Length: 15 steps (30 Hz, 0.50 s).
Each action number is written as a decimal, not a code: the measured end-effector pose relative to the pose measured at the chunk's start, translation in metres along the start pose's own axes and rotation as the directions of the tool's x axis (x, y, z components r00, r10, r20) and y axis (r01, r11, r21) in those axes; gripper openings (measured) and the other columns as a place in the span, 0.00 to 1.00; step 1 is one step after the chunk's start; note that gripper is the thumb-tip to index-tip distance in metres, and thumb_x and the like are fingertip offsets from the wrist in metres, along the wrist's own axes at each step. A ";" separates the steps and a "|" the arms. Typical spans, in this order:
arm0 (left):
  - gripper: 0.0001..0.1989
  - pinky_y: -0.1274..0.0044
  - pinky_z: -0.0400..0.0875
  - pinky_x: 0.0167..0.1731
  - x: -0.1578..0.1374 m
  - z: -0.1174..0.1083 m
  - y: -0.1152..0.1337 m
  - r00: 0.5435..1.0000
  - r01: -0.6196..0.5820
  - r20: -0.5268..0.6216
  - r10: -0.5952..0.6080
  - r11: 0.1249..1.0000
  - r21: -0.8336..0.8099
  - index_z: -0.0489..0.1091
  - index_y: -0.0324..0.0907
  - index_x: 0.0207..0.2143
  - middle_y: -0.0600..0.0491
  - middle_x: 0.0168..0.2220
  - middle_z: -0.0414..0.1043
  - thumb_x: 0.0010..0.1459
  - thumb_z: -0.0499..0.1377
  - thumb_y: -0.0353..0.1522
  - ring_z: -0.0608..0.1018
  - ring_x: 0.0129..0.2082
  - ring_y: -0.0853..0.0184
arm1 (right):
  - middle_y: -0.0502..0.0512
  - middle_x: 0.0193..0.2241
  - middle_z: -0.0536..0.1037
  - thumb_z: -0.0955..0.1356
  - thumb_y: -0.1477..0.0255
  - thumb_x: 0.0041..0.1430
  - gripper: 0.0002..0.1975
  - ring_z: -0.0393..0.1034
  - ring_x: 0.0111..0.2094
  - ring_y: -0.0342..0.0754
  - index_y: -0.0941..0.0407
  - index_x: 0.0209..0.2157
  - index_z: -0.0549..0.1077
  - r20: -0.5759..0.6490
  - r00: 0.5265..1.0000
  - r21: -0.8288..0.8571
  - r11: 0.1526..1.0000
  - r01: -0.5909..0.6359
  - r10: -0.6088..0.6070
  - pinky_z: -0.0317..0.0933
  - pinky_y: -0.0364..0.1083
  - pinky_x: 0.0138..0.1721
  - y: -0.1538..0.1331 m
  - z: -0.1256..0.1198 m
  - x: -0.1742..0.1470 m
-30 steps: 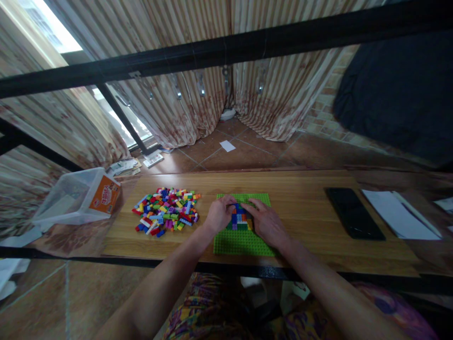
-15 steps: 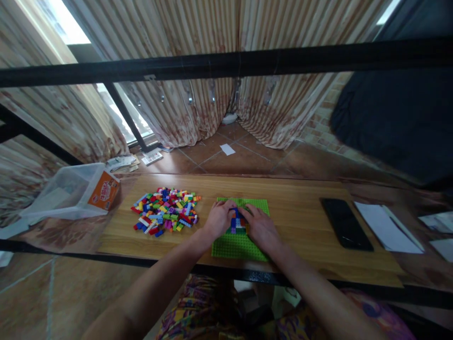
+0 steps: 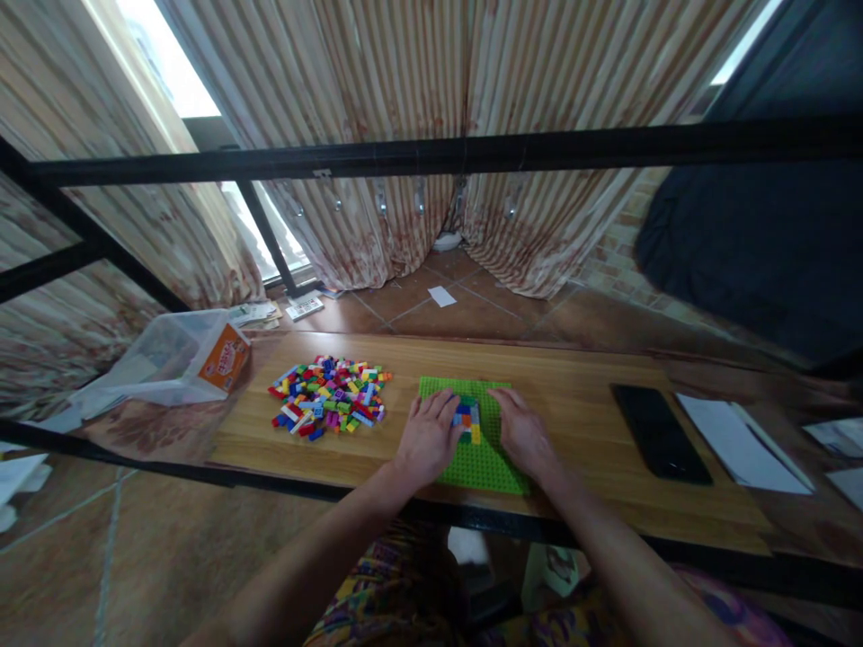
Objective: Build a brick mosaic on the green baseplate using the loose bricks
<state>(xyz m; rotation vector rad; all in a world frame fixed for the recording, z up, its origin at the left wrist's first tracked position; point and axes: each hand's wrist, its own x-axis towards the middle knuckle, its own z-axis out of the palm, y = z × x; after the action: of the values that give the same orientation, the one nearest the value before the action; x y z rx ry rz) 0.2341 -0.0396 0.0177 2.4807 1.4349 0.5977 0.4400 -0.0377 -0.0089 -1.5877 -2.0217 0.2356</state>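
A green studded baseplate [image 3: 475, 476] lies on the wooden board in front of me. Blue, white, orange, yellow and green building bricks [image 3: 467, 420] form a small patch on it, partly covered by my fingers. My left hand [image 3: 431, 436] rests palm down over the plate's left side, its outstretched fingertips on the left part of the patch. On the other side, my right hand [image 3: 526, 438] lies over the plate's right edge, fingers slightly bent and apart from the bricks. Nothing shows in its grasp.
Left of the plate is a heap of loose colored bricks [image 3: 330, 395]. A clear plastic bin [image 3: 168, 359] with an orange label lies farther left. On the right are a black phone [image 3: 661, 433] and white paper [image 3: 742, 445] with a pen. A black metal bar [image 3: 404, 159] spans the far side.
My right hand has drawn off the bricks toward the plate's right edge, uncovering more of the patch. My left hand has flattened and shifted slightly right. The camera view has tilted a little.
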 end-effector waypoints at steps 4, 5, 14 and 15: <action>0.30 0.54 0.50 0.62 -0.004 0.017 0.029 0.999 0.018 0.044 -0.023 0.993 0.115 0.58 0.35 0.61 0.39 0.65 0.56 0.63 0.50 0.44 0.57 0.65 0.51 | 0.62 0.53 0.69 0.57 0.85 0.51 0.30 0.67 0.54 0.52 0.58 0.55 0.66 -0.005 1.000 -0.007 1.000 0.026 -0.026 0.64 0.53 0.55 0.002 0.003 -0.001; 0.31 0.55 0.50 0.63 -0.003 0.020 0.033 0.998 0.021 0.048 -0.028 0.991 0.133 0.57 0.33 0.62 0.38 0.65 0.55 0.62 0.50 0.44 0.56 0.65 0.50 | 0.62 0.53 0.69 0.58 0.85 0.50 0.30 0.67 0.54 0.52 0.57 0.55 0.66 -0.008 1.000 -0.005 1.000 0.026 -0.026 0.64 0.53 0.55 0.003 0.003 -0.002; 0.36 0.56 0.50 0.63 -0.003 0.036 0.033 0.999 0.010 0.046 -0.018 0.983 0.184 0.51 0.27 0.64 0.35 0.66 0.50 0.60 0.50 0.42 0.51 0.67 0.47 | 0.59 0.58 0.68 0.58 0.82 0.56 0.29 0.61 0.59 0.53 0.55 0.59 0.65 0.026 0.990 0.027 0.990 0.138 -0.138 0.57 0.58 0.60 -0.016 0.003 0.000; 0.37 0.56 0.49 0.63 -0.004 0.037 0.033 0.999 -0.001 0.049 -0.009 0.983 0.185 0.49 0.27 0.64 0.34 0.66 0.50 0.60 0.51 0.41 0.51 0.67 0.47 | 0.58 0.59 0.67 0.58 0.82 0.56 0.29 0.59 0.60 0.52 0.54 0.59 0.65 0.039 0.983 0.046 0.983 0.176 -0.178 0.56 0.59 0.61 -0.021 0.005 0.001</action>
<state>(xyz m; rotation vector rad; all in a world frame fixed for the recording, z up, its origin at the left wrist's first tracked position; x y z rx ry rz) 0.2747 -0.0586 -0.0041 2.6111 1.5403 0.4159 0.4197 -0.0419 -0.0037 -1.3788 -2.1620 0.2451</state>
